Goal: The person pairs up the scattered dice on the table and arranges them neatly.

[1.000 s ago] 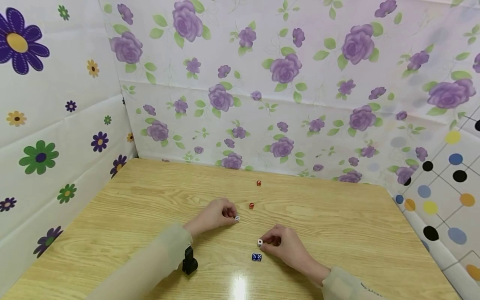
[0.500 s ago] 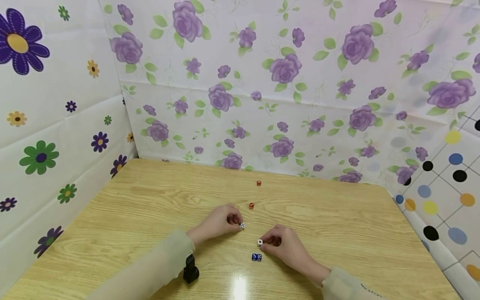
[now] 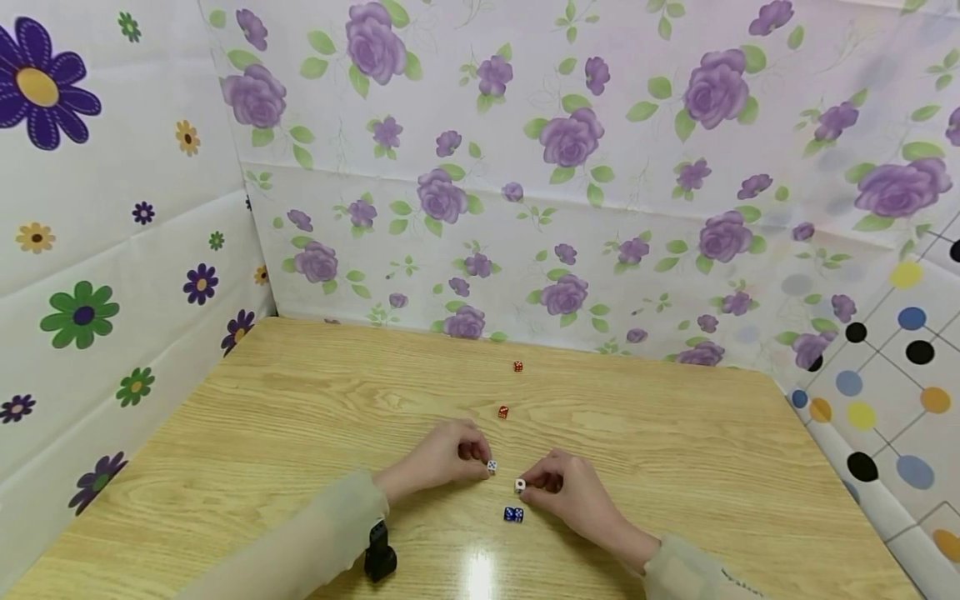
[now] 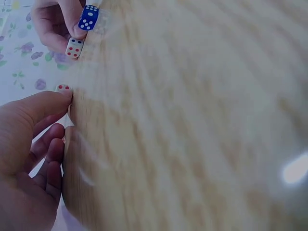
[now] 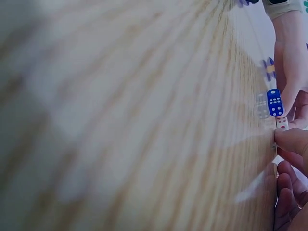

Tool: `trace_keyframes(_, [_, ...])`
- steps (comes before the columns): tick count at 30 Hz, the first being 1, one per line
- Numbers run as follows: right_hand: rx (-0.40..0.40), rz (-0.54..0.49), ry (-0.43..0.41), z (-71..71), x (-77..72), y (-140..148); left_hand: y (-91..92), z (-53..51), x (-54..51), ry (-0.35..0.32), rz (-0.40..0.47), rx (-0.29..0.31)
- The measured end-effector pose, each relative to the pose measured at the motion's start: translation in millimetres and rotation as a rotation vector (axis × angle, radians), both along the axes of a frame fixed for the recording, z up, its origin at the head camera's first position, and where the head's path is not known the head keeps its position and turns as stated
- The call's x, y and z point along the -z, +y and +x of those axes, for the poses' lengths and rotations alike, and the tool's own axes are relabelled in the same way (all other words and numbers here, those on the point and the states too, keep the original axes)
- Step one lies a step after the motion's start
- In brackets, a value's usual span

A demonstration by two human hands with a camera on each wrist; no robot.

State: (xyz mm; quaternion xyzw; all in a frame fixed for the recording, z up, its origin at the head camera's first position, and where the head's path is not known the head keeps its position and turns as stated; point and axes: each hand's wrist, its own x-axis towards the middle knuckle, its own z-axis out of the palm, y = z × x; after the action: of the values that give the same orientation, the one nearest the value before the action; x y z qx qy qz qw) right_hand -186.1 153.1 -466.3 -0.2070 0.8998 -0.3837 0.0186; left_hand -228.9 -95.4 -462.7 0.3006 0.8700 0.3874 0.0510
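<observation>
My left hand (image 3: 448,457) pinches a white die (image 3: 492,467) between thumb and finger, low over the wooden table. Just to its right, my right hand (image 3: 573,492) pinches another white die (image 3: 520,485); a small gap separates the two. Two blue dice (image 3: 513,515) sit side by side just nearer to me than the right hand's die. In the left wrist view the left thumb covers part of its white die (image 4: 63,88), and the other white die (image 4: 74,48) shows in the right fingers beside a blue die (image 4: 89,18).
Two red dice lie farther back on the table (image 3: 637,433), one (image 3: 503,412) beyond the hands and one (image 3: 518,367) near the back edge. Flowered cloth (image 3: 480,233) hangs behind the table. A black device (image 3: 380,554) is at the left wrist.
My left hand has moved toward me and slightly right with its white die, closer to the right hand. The right hand and the red and blue dice have stayed in place.
</observation>
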Motion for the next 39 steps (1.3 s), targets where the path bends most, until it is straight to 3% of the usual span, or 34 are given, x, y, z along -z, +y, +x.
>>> trace_keyframes(11, [0.000, 0.012, 0.010, 0.5, -1.4, -0.9, 5.1, 8.9, -1.3, 0.004, -0.013, 0.010])
trace_keyframes(23, [-0.007, 0.021, 0.014, 0.0, 0.4, -0.9, 10.0, 12.3, 2.2, 0.113, -0.058, 0.007])
trace_keyframes(39, [-0.009, 0.044, 0.030, 1.2, 0.5, -0.8, 16.3, 18.2, -2.0, 0.150, -0.110, -0.008])
